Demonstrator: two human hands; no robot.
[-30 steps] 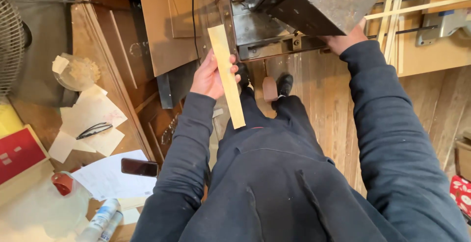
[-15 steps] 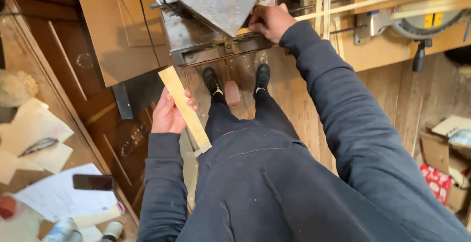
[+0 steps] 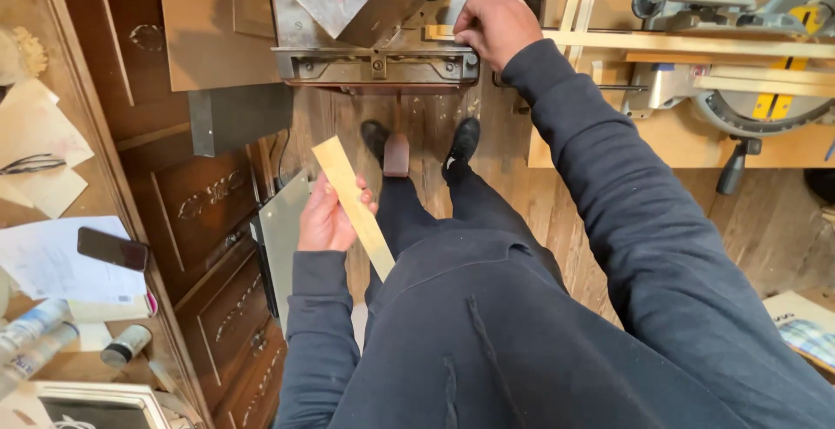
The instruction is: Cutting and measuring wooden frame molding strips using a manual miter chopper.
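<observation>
Near my left hip, my left hand (image 3: 326,218) has its fingers closed around a wood strip (image 3: 352,205). The strip is pale, flat and narrow with square ends; its long axis runs diagonally, the upper end pointing far and left, the lower end near my thigh. Far ahead, my right hand (image 3: 494,24) rests with fingers curled on another strip (image 3: 678,43) lying left to right across the metal machine (image 3: 374,55) and the worktop (image 3: 661,137).

Pale flat wood strip (image 3: 352,204) (unpainted) held tilted; second strip (image 3: 439,32) on machine.
</observation>
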